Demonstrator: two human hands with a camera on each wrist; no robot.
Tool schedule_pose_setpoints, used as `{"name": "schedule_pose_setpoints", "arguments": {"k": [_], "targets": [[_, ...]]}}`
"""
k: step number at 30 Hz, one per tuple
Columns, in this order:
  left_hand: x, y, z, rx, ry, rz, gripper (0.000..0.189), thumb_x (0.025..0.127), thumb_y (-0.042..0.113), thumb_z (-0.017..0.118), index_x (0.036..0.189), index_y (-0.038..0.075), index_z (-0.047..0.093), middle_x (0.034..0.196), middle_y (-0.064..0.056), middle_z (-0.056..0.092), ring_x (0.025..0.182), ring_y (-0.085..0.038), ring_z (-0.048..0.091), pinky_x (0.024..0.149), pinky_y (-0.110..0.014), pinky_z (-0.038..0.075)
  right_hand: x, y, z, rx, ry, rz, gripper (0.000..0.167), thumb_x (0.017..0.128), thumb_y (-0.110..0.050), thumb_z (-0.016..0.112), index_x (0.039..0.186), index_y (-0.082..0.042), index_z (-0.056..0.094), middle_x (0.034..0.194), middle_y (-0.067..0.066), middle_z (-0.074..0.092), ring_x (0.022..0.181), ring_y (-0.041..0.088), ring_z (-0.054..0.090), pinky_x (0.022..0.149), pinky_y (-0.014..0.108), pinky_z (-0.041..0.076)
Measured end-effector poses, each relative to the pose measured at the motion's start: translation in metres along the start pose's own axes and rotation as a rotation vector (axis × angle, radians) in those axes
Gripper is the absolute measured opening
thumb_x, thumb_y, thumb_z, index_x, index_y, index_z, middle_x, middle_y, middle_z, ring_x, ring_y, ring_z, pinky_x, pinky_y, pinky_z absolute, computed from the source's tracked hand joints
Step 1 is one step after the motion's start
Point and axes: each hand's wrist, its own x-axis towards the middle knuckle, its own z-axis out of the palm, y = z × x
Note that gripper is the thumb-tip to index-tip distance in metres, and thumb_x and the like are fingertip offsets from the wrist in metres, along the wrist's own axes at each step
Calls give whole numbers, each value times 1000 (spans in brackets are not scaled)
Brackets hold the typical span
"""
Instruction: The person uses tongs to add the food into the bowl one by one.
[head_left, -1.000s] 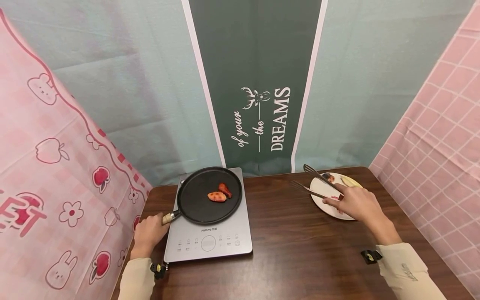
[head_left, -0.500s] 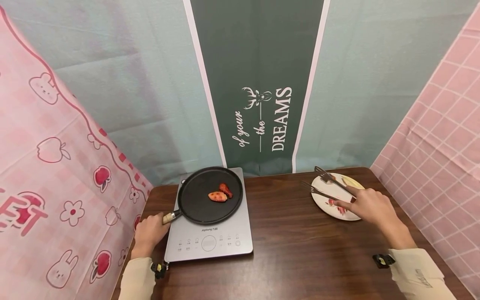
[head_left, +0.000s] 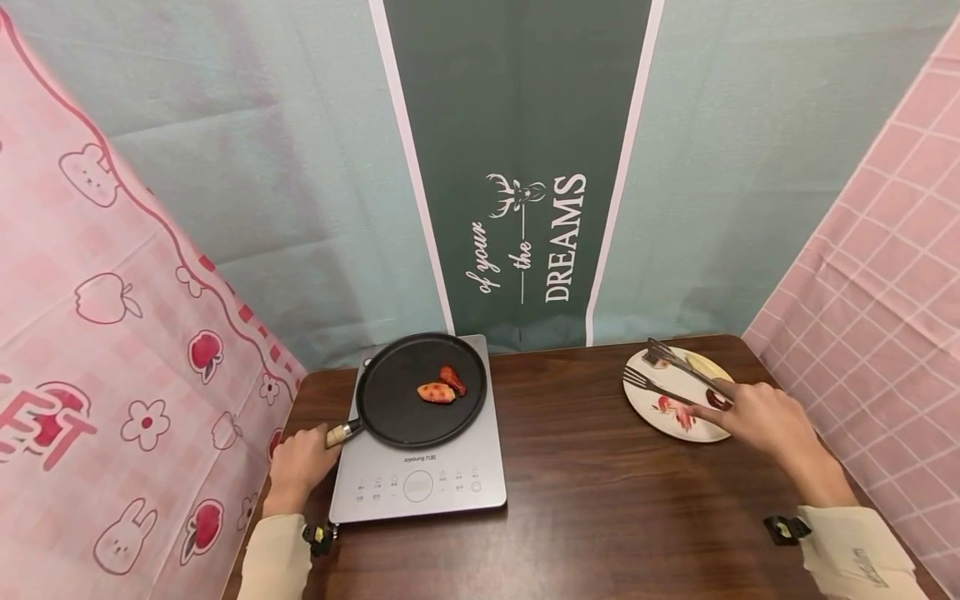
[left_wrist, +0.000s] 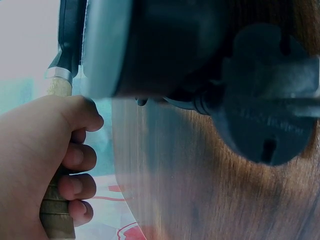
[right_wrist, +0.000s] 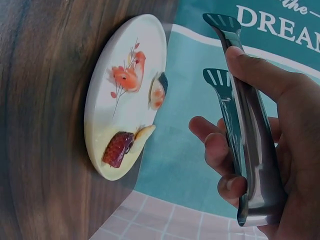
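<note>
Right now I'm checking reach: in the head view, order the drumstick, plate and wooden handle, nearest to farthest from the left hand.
1. Wooden handle: gripped by the left hand.
2. Drumstick: on the pan, right of the hand.
3. Plate: farther right, on the table.

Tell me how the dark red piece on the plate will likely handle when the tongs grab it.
The dark red piece may be slippery, since its surface shines. Its blocky shape suggests it would slide rather than roll. It is much smaller than the tongs, so probably light.

Left hand (head_left: pixel 300 460) and right hand (head_left: pixel 763 423) curled
</note>
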Motion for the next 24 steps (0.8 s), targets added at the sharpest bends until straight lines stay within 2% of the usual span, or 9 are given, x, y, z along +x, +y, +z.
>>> {"name": "schedule_pose_setpoints", "arguments": {"k": [4,15,24], "targets": [[0,0,0,-2,-8,3,26,90,26,75,84,5,61,72,-19,67,58,-40,62,53,-56,45,-3,7,1,4,-14,2,74,91,-64,73,135,-5,69,106,42,69,88,61,68,64,67,50],[0,0,0,1,3,-1,24,89,24,76,88,3,64,74,-21,68,59,-42,63,54,-57,46,-13,23,-3,-3,-79,19,77,93,-64,71,138,-1,66,108,41,69,85,58,69,59,60,49],[1,-1,-1,-4,-12,4,26,90,25,76,90,2,65,75,-21,68,59,-41,63,54,-56,45,-21,35,-6,14,-147,63,84,94,-68,66,141,2,63,115,42,67,91,60,69,60,59,50]]}}
